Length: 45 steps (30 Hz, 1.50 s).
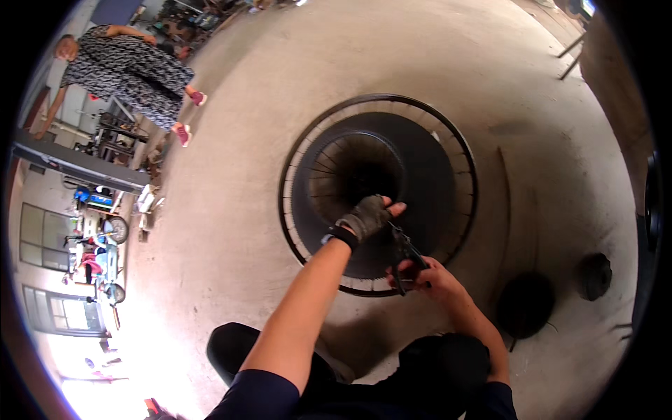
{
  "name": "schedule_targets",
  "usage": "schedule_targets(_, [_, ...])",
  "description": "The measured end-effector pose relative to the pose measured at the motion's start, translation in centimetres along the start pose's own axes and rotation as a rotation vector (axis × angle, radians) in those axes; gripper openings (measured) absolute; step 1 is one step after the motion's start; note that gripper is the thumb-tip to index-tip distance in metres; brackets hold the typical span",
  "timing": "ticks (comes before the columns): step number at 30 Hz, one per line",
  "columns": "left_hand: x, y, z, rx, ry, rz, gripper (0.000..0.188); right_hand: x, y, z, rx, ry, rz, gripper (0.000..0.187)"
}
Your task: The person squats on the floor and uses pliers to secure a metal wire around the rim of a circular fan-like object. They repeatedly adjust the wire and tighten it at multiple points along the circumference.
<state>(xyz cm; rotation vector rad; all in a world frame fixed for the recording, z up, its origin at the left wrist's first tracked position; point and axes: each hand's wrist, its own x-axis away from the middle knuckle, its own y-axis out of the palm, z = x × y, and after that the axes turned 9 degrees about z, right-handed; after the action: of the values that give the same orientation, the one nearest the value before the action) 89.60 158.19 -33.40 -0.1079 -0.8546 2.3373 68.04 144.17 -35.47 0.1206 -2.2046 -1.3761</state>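
Observation:
A spoked wheel rim (470,157) lies flat before me, around a wide dark disc (430,175) with a deep round opening in it. My left hand (367,215), in a grey fingerless glove with a black wristband, is over the near edge of the opening. Its fingers are bent, with thumb and forefinger close together; whether they pinch anything is too small to make out. Below and to the right, my right hand (430,276) is bare and grips the dark handles of a pliers-like hand tool (406,248). The tool's jaws point up toward my left fingertips.
On the concrete floor (224,175) at right lie a dark round object (525,304) and a smaller black roll-like piece (593,276). A person in a patterned outfit (133,73) stands at upper left. Parked scooters (105,262) line the left side.

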Motion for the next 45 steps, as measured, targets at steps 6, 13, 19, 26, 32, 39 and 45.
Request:
schedule_targets(6, [0.0, 0.0, 1.9, 0.060, -0.189, -0.174, 0.043, 0.9, -2.1, 1.1, -0.043, -0.015, 0.023, 0.057])
schedule_targets(13, [0.1, -1.8, 1.7, -0.134, -0.075, -0.083, 0.045, -0.6, 0.2, 0.3, -0.101, -0.017, -0.065, 0.053])
schedule_targets(19, [0.0, -0.8, 2.1, -0.062, -0.085, -0.072, 0.048, -0.3, 0.2, 0.7, -0.203, 0.025, 0.015, 0.036])
schedule_targets(26, [0.4, -0.8, 1.3, 0.037, -0.093, -0.054, 0.049, 1.5, 3.1, -2.8, 0.120, 0.092, 0.208, 0.025])
schedule_targets(32, [-0.4, -0.5, 2.0, -0.028, -0.048, -0.132, 0.047, 1.6, 5.7, -8.8, 1.473, 0.009, 0.386, 0.016])
schedule_targets(39, [-0.6, 0.6, 0.1, 0.032, 0.028, -0.037, 0.047, 0.7, 9.5, -11.1, 2.477, -0.199, 0.240, 0.020])
schedule_targets(45, [-1.0, 1.3, 0.7, 0.082, 0.032, -0.050, 0.047, -0.8, 8.8, -11.9, 2.978, -0.651, 0.109, 0.011])
